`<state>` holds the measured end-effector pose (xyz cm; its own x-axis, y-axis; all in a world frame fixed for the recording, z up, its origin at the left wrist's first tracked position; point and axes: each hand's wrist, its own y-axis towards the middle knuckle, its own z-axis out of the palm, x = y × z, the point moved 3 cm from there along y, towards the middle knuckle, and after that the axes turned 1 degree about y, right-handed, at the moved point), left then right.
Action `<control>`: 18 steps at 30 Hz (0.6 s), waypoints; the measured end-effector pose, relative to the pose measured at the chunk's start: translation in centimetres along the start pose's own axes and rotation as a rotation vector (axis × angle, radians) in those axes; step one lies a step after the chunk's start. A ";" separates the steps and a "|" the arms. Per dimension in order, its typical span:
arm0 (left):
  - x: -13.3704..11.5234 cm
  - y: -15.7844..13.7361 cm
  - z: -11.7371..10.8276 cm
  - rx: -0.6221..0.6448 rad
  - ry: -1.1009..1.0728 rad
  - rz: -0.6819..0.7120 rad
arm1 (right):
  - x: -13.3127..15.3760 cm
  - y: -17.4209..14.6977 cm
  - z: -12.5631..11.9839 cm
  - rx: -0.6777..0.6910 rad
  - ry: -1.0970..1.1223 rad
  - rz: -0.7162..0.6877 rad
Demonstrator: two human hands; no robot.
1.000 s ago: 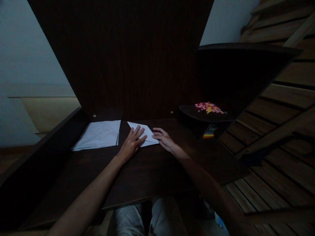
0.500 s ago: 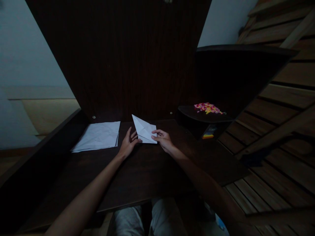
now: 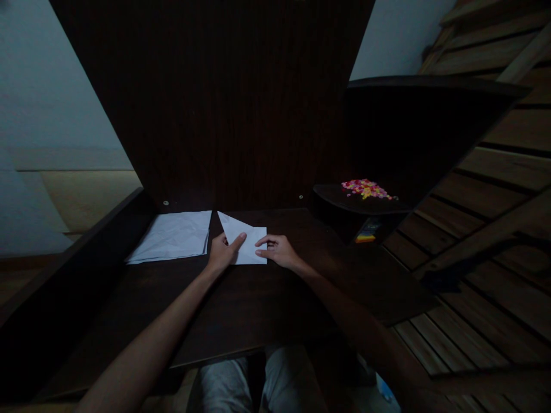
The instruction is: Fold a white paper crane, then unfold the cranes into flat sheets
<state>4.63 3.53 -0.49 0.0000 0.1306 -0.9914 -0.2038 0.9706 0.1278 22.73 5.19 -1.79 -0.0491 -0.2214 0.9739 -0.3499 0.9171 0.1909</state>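
A white sheet of folded paper, with a long point at the upper left and a squarer right end, is tilted up over the dark desk. My left hand grips its left side, thumb across the front face and fingers behind. At the right edge, my right hand has its index finger and thumb over the paper, a little apart, the other fingers curled. To the left of my left hand lies a stack of creased white paper sheets.
The dark wooden desk has a tall back panel and a raised left side board. On a small corner shelf at right rests a pile of small pink, red and yellow pieces. Below it is a small colourful item. Wooden slats line the right.
The folded paper has moved left and toward me and is turned slightly. My left hand has shifted from its lower corner to a thumb-on-top grip.
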 end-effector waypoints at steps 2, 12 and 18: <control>0.1 0.1 -0.2 -0.029 -0.033 -0.031 | 0.0 -0.1 0.2 0.031 -0.003 0.019; 0.5 0.8 -0.7 -0.144 -0.305 -0.105 | 0.7 -0.1 -0.1 -0.014 0.054 -0.030; 0.4 1.1 -1.0 -0.207 -0.442 -0.101 | 0.9 0.1 -0.5 -0.016 0.059 -0.100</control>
<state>3.47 4.47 -0.77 0.4357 0.1548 -0.8867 -0.3712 0.9283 -0.0203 23.08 5.21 -0.82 0.0404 -0.2931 0.9552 -0.3350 0.8967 0.2893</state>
